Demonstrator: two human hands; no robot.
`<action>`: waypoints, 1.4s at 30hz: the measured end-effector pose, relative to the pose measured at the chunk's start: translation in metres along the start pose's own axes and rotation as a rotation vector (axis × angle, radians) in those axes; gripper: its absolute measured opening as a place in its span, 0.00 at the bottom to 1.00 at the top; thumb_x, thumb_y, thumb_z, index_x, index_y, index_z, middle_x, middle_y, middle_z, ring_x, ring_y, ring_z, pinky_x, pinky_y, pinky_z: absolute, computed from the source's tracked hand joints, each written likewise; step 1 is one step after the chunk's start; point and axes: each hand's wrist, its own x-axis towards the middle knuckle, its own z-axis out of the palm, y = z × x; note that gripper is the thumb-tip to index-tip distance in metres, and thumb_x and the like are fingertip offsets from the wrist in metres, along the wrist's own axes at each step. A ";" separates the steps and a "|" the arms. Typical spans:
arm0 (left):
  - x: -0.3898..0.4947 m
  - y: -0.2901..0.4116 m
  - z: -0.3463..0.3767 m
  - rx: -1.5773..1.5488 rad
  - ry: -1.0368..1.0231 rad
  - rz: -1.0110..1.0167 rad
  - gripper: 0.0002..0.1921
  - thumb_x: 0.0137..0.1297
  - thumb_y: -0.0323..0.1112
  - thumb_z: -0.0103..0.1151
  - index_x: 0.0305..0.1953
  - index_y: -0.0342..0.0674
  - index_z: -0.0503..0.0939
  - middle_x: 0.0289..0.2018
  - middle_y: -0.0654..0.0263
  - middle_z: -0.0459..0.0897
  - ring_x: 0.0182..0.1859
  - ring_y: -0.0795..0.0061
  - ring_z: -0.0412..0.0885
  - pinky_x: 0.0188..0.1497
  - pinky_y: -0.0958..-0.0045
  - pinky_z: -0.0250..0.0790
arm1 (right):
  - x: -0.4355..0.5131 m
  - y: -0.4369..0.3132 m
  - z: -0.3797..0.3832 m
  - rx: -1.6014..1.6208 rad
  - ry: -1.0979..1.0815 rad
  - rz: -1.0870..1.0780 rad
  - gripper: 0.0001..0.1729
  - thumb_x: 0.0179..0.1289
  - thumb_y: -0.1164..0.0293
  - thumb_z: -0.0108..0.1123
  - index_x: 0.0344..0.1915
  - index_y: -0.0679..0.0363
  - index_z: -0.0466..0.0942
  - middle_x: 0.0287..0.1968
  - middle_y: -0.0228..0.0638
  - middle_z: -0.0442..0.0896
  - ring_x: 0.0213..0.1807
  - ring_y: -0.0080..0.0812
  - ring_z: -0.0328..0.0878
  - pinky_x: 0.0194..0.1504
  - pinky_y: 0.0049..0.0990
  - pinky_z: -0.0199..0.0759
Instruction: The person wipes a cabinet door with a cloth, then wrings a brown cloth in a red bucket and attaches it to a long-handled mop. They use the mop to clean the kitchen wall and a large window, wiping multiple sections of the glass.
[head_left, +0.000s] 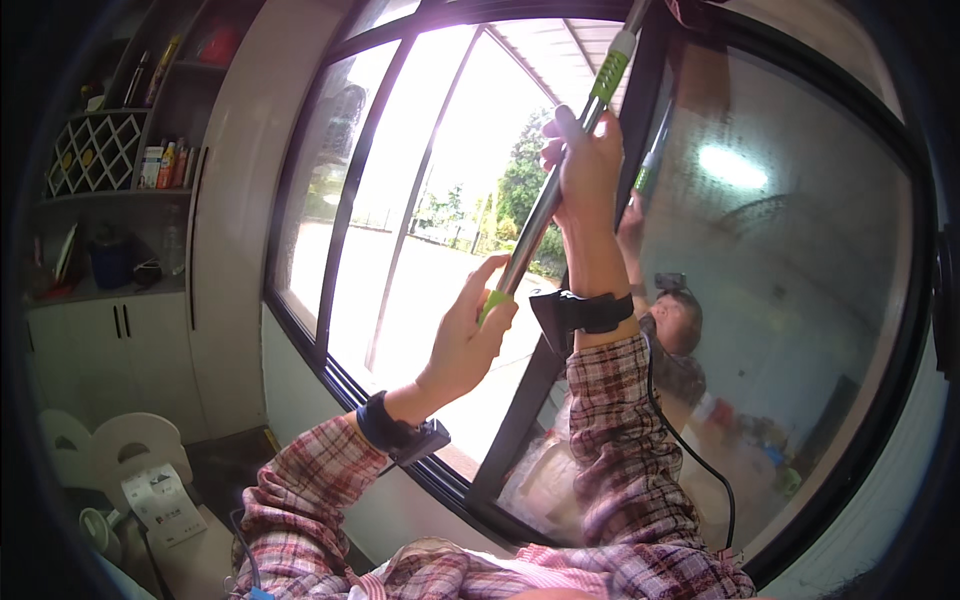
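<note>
A metal telescopic pole (534, 229) with green and white grips runs diagonally up past the top edge, where its upper end is out of view. My right hand (589, 169) is closed round the metal shaft just below the upper green grip. Lower down, my left hand (466, 334) holds the pole's green bottom end between thumb and fingers. Both hands are raised before a black-framed sliding window (517, 420). The glass pane (810, 300) on the right bears streaks and reflects a person, the pole and a bright lamp.
Shelves (112, 191) with bottles and boxes stand at the left above white cupboards (127, 360). A pale chair (139, 442) and a table (206, 559) with a printed paper on it are at lower left. A black cable hangs from my right wrist.
</note>
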 end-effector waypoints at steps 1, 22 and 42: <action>-0.009 -0.006 -0.003 0.024 -0.014 0.000 0.27 0.77 0.33 0.51 0.74 0.41 0.60 0.28 0.74 0.71 0.25 0.89 0.67 0.26 0.82 0.62 | 0.000 -0.001 -0.002 0.026 0.008 0.007 0.25 0.64 0.77 0.58 0.61 0.63 0.65 0.30 0.30 0.76 0.20 0.19 0.72 0.21 0.19 0.66; -0.002 -0.006 -0.059 -0.100 0.079 -0.274 0.29 0.81 0.42 0.49 0.76 0.38 0.58 0.22 0.74 0.70 0.17 0.89 0.65 0.17 0.83 0.59 | 0.037 0.101 0.058 -0.170 -0.052 0.088 0.11 0.66 0.74 0.64 0.41 0.60 0.69 0.25 0.25 0.71 0.21 0.18 0.67 0.21 0.19 0.62; 0.055 -0.102 -0.172 -0.084 0.111 -0.323 0.27 0.81 0.44 0.49 0.75 0.41 0.61 0.20 0.75 0.70 0.16 0.89 0.64 0.16 0.83 0.55 | 0.062 0.282 0.117 -0.362 -0.144 -0.022 0.19 0.65 0.74 0.63 0.52 0.65 0.66 0.27 0.28 0.71 0.21 0.17 0.67 0.20 0.21 0.61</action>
